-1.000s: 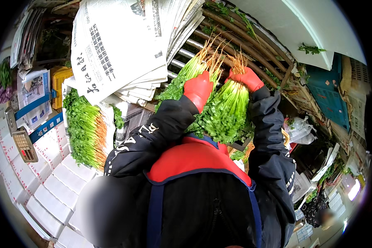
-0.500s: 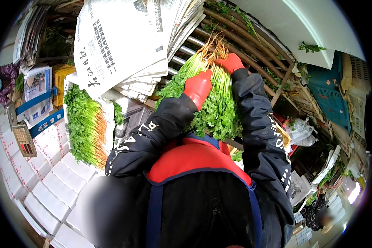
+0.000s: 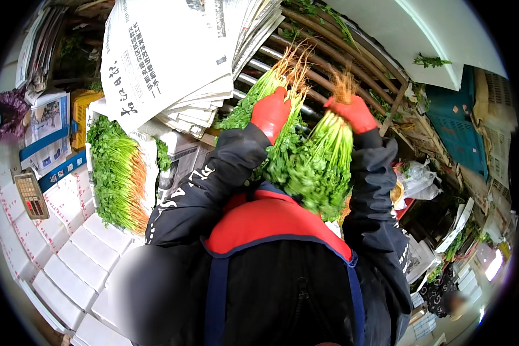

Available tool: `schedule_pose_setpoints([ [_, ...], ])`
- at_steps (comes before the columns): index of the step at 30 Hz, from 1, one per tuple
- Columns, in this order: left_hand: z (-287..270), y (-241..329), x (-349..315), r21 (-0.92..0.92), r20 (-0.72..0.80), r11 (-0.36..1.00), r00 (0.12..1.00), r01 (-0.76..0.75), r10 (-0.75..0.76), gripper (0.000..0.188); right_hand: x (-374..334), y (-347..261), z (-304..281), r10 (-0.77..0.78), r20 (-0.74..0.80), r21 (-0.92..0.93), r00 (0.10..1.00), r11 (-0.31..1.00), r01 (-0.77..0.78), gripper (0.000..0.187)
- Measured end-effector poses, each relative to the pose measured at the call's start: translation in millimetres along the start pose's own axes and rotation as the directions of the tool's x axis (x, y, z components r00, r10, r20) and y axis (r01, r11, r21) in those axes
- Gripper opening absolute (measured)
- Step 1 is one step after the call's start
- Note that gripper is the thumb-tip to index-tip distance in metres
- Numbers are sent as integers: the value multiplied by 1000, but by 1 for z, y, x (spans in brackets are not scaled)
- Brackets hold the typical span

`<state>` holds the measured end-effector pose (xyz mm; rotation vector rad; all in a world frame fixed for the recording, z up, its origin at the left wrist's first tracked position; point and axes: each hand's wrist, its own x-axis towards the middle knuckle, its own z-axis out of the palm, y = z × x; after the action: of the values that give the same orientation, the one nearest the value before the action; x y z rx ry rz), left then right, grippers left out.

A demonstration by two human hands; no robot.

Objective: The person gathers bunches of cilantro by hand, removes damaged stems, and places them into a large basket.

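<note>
My right hand (image 3: pixel 356 113), in a red glove, is wrapped round a bunch of coriander (image 3: pixel 324 164) just below its brown roots. Its stems and green leaves hang down toward my red apron (image 3: pixel 265 225). To the left, my red-gloved left hand (image 3: pixel 271 114) is closed on the stems of more coriander (image 3: pixel 293 118), roots pointing away from me. Further coriander (image 3: pixel 239 115) lies on the slatted metal rack (image 3: pixel 323 43) beside that hand. The fingertips of my left hand are partly hidden among the stems.
A stack of newspapers (image 3: pixel 167 63) lies at the far left of the rack. Left of me, a coriander pile (image 3: pixel 116 179) rests on paper above white boxes (image 3: pixel 86 259), near a scale display (image 3: pixel 32 195). Teal crates (image 3: pixel 458 127) and a plastic bag (image 3: pixel 419 181) are at the right.
My right hand has moved right and slightly nearer, carrying a bunch of coriander apart from the rest. My left hand has shifted slightly left and stays on its stems.
</note>
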<state>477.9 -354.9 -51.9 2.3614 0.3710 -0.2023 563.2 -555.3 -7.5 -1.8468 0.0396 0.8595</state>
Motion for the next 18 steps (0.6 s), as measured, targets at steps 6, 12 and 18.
schedule_pose_setpoints([
  [6, -2, -1, 4, 47, 49, 997, 997, -54, 51, 42, 61, 48, 58, -174, -205, -334, 963, 937, 98, 26],
  [12, 0, 8, 5, 73, 166, 997, 986, -41, 28, 40, 65, 49, 57, -135, -120, 19, 984, 990, 138, 37],
  [18, 5, 4, 8, 82, 118, 997, 993, 0, -9, 52, 81, 18, 74, -114, -185, -501, 976, 865, 5, 51],
])
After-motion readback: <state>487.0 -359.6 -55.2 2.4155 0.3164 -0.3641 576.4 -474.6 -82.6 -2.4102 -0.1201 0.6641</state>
